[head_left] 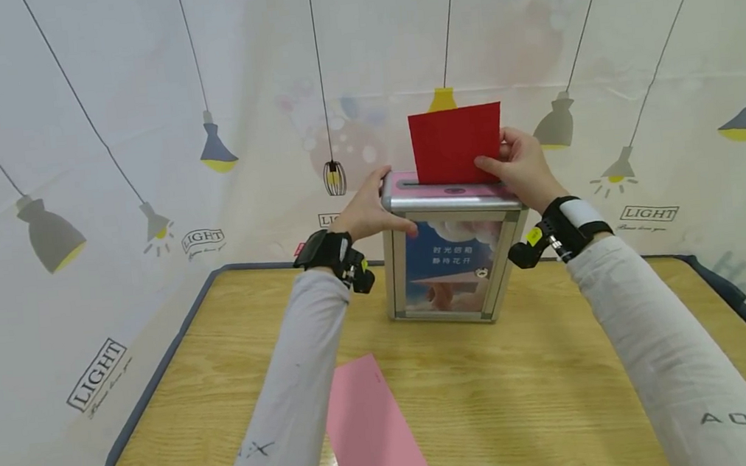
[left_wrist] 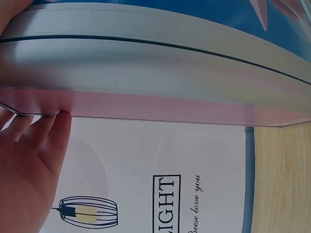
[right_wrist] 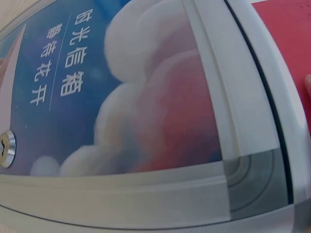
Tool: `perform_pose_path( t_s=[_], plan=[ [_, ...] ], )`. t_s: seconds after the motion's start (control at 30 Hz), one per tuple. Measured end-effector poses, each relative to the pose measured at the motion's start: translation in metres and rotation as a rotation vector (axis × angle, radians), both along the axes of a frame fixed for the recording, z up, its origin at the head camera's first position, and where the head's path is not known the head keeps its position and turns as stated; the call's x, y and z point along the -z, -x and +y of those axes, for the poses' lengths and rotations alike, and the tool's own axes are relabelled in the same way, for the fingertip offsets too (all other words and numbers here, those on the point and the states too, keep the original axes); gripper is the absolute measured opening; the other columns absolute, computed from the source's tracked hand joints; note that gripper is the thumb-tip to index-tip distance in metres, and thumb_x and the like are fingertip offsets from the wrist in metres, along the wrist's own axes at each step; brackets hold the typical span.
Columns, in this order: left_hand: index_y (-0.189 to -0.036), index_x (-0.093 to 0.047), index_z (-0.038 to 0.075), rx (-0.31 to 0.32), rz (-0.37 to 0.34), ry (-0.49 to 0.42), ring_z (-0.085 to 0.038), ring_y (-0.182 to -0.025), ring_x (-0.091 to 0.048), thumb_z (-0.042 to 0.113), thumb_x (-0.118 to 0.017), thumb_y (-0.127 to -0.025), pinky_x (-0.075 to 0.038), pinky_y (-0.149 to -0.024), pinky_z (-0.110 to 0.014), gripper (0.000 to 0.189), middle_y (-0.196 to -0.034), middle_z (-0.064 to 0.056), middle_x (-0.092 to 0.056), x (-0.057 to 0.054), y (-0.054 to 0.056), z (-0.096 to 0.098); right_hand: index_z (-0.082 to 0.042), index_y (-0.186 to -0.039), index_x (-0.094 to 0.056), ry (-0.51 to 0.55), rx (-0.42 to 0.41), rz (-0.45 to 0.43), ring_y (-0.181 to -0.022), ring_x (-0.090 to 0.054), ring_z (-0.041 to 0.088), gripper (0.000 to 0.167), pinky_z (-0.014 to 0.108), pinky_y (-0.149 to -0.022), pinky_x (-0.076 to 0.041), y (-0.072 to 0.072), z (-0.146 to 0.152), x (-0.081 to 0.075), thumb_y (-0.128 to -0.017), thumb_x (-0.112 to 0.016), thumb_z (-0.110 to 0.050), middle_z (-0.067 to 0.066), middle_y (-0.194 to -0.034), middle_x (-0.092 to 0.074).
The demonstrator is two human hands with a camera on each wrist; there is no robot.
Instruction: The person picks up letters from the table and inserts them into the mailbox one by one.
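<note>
A metal-framed letter box [head_left: 450,315] with a pink top stands upright at the far side of the table, its picture front towards me. My left hand [head_left: 371,207] holds its upper left end, thumb on the front and fingers along the side and back. In the left wrist view the fingertips of the left hand [left_wrist: 29,165] lie against the pink side panel [left_wrist: 160,104]. Between right thumb and fingers, my right hand [head_left: 523,168] pinches a red envelope [head_left: 452,145] by its right edge. The envelope stands upright over the box top, its lower edge at the slot [head_left: 409,183].
A pink envelope [head_left: 376,425] lies flat on the wooden table [head_left: 527,397], partly behind my left sleeve. Set into the box front is a small round lock [right_wrist: 7,148]. Behind the table hangs a pale backdrop [head_left: 260,161] printed with lamps.
</note>
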State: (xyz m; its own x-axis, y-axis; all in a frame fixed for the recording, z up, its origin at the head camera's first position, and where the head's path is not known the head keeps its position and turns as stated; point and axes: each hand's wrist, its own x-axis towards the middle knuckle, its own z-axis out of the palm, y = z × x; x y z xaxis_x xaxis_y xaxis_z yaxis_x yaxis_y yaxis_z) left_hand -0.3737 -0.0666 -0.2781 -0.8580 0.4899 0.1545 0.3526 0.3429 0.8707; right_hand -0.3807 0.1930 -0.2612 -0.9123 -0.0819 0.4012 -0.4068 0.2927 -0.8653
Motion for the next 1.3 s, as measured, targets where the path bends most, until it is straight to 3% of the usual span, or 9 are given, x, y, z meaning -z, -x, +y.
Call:
perform_pose_path(
  t_s=[0.27,0.57,0.97,1.3],
  plan=[
    [-0.146,-0.006,0.009,-0.011,0.043,0.028,-0.023,-0.124,-0.036,0.013,-0.081,-0.064,-0.037,-0.097,-0.035,0.112,-0.143,-0.011,-0.027,0.021,0.024,-0.001,-0.004,-0.096,-0.056,-0.013,-0.02,0.01,-0.08,-0.062,0.002,0.014,0.017,-0.079,-0.046,-0.001,-0.002,0.002,-0.084,-0.063,-0.006,-0.011,-0.083,-0.067],
    [-0.146,-0.008,0.009,-0.02,0.054,0.03,-0.022,-0.122,-0.037,0.014,-0.083,-0.063,-0.038,-0.097,-0.036,0.112,-0.142,-0.01,-0.029,0.022,0.025,0.0,-0.001,-0.089,-0.054,-0.064,-0.021,-0.009,-0.081,-0.061,0.004,0.012,0.019,-0.078,-0.044,0.001,0.0,0.002,-0.084,-0.063,-0.008,-0.007,-0.083,-0.068],
    [-0.145,-0.008,0.007,-0.017,0.052,0.016,-0.023,-0.122,-0.039,0.012,-0.083,-0.062,-0.038,-0.097,-0.036,0.112,-0.141,-0.011,-0.03,0.023,0.025,0.0,0.002,-0.096,-0.055,-0.15,0.016,-0.039,-0.084,-0.06,0.007,0.019,0.02,-0.08,-0.045,0.0,-0.001,0.003,-0.085,-0.062,-0.012,0.004,-0.093,-0.068],
    [-0.145,-0.009,0.008,-0.006,0.056,0.019,-0.022,-0.124,-0.037,0.013,-0.083,-0.062,-0.036,-0.099,-0.037,0.112,-0.141,-0.011,-0.029,0.022,0.027,0.001,-0.001,-0.087,-0.055,-0.101,-0.017,0.009,-0.073,-0.061,0.003,0.01,0.014,-0.072,-0.045,0.001,0.001,0.004,-0.082,-0.063,-0.003,-0.009,-0.075,-0.065]
  ],
)
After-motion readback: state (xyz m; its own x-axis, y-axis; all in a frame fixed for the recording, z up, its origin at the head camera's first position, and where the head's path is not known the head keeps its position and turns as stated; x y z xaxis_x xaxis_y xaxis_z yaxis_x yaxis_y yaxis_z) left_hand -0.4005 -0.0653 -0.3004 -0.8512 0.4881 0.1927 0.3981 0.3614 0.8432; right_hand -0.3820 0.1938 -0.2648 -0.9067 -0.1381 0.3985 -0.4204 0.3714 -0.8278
